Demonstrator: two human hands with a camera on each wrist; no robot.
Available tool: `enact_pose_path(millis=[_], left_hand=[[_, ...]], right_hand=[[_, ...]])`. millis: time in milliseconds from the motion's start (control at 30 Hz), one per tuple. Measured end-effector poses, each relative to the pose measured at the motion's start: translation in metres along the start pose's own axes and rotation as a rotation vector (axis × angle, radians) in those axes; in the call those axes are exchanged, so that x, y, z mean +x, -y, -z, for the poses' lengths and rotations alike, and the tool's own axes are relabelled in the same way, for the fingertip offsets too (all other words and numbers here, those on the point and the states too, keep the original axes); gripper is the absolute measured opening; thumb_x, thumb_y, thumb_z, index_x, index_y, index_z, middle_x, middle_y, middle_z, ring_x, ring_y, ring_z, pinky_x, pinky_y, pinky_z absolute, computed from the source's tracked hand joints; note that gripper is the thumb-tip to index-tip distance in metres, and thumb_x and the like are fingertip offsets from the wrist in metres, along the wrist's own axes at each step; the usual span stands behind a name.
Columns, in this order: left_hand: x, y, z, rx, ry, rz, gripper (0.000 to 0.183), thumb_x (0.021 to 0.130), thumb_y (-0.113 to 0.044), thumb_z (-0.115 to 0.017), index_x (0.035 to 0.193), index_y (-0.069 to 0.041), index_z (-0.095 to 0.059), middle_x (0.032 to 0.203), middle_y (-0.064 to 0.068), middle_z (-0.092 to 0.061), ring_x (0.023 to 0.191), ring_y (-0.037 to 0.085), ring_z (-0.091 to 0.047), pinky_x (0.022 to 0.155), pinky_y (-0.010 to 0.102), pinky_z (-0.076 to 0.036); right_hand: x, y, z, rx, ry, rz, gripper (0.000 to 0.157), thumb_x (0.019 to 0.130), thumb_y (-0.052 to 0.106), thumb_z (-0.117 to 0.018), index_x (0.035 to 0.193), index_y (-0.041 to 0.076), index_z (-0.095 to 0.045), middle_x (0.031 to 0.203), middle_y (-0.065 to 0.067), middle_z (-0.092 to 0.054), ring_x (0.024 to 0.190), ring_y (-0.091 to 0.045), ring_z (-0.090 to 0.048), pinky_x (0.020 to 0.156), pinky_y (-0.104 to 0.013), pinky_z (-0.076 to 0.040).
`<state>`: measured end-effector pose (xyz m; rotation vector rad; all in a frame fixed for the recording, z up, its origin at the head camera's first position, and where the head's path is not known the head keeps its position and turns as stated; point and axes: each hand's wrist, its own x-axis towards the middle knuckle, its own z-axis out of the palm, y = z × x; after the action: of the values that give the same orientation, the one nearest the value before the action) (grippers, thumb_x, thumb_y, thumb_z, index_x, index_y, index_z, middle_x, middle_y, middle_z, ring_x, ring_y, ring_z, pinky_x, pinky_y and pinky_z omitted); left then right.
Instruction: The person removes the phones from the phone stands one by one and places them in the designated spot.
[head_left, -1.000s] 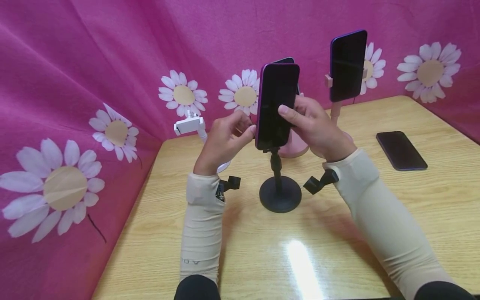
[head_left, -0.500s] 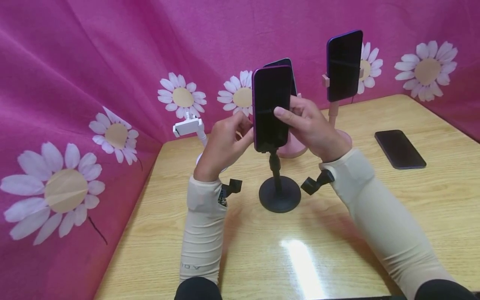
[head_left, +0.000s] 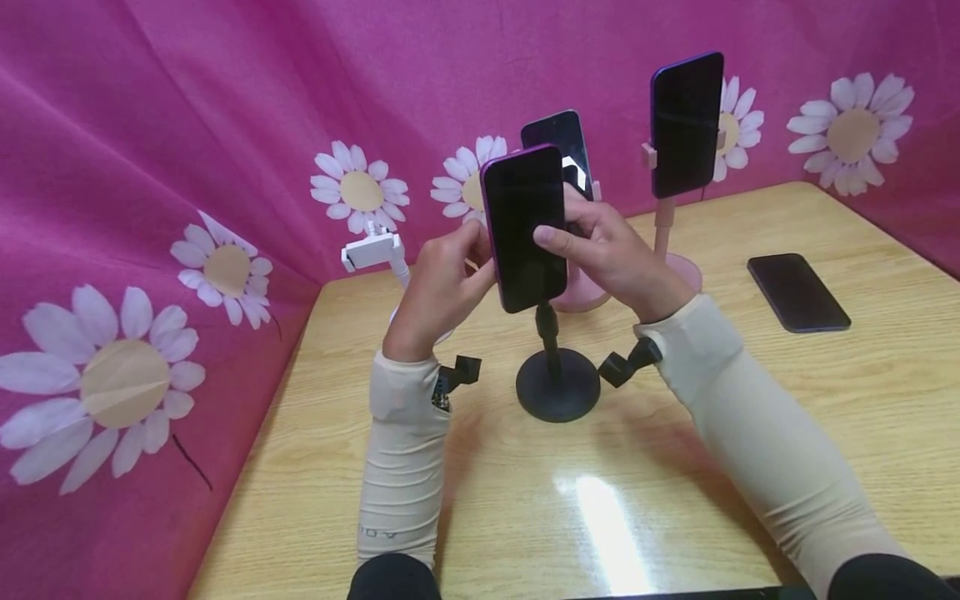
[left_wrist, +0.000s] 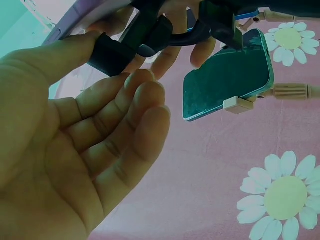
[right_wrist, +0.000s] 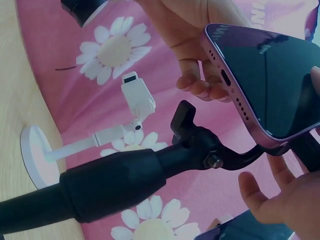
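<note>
A purple-edged smartphone (head_left: 525, 229) stands upright at the black phone stand (head_left: 557, 385), leaning left in the head view. My right hand (head_left: 611, 254) holds it, thumb flat on the dark screen and fingers behind. At the phone's left edge is my left hand (head_left: 446, 283). In the left wrist view, that hand's thumb and index finger pinch a black clamp (left_wrist: 112, 55) of the stand, while its other fingers are loosely bent. The right wrist view shows the phone's lower edge beside the stand's curved neck and wing knob (right_wrist: 184, 119). The phone hides most of the clamp in the head view.
Behind stand two pink stands, bearing a dark phone (head_left: 558, 133) and a blue-edged phone (head_left: 686, 125). A white stand (head_left: 372, 250) is at the left back. Another phone (head_left: 798, 292) lies flat on the wooden table (head_left: 750, 500) at right. Pink flowered cloth (head_left: 247, 100) surrounds it.
The held phone has shifted left and slightly down, tilting more to the left, and uncovers more of the phone behind. Both hands stay at it; the right hand moved left with it.
</note>
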<state>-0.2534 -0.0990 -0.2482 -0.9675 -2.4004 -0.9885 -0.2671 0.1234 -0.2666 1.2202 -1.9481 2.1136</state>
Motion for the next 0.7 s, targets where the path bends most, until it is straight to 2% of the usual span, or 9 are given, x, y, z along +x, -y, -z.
enact_pose_path(millis=[233,433,600,700], left_hand=[[0.001,-0.002,-0.001,-0.021,0.006,0.009,0.020,0.090,-0.021,-0.069,0.103,-0.008,-0.061,0.088,0.001,-0.067,0.080,0.008,-0.062,0.072,0.024,-0.054],[0.000,-0.003,-0.001,-0.035,0.013,0.024,0.019,0.090,-0.024,-0.070,0.097,-0.009,-0.061,0.086,-0.001,-0.066,0.077,0.008,-0.062,0.069,0.024,-0.054],[0.001,-0.005,-0.001,-0.015,0.022,0.035,0.021,0.090,-0.029,-0.069,0.093,-0.011,-0.061,0.084,-0.003,-0.065,0.075,0.008,-0.062,0.066,0.025,-0.053],[0.002,-0.005,-0.002,-0.009,0.031,0.039,0.021,0.090,-0.030,-0.069,0.094,-0.011,-0.061,0.085,-0.003,-0.065,0.075,0.008,-0.062,0.066,0.025,-0.053]], right_hand=[[-0.002,0.008,0.003,-0.007,0.017,-0.001,0.031,0.097,0.007,-0.055,0.126,0.004,-0.062,0.143,-0.008,-0.041,0.137,-0.021,-0.025,0.108,-0.052,-0.030],[-0.008,0.025,0.008,0.042,0.021,0.039,0.032,0.097,0.001,-0.051,0.127,0.001,-0.061,0.146,-0.011,-0.040,0.141,-0.022,-0.021,0.110,-0.053,-0.026],[-0.024,0.049,0.021,0.013,-0.031,0.082,0.030,0.097,0.000,-0.049,0.124,-0.006,-0.060,0.139,-0.017,-0.043,0.137,-0.027,-0.027,0.109,-0.044,-0.030],[-0.037,0.064,0.035,-0.002,-0.094,0.107,0.030,0.096,-0.003,-0.049,0.123,-0.010,-0.058,0.129,-0.023,-0.049,0.129,-0.033,-0.037,0.106,-0.039,-0.035]])
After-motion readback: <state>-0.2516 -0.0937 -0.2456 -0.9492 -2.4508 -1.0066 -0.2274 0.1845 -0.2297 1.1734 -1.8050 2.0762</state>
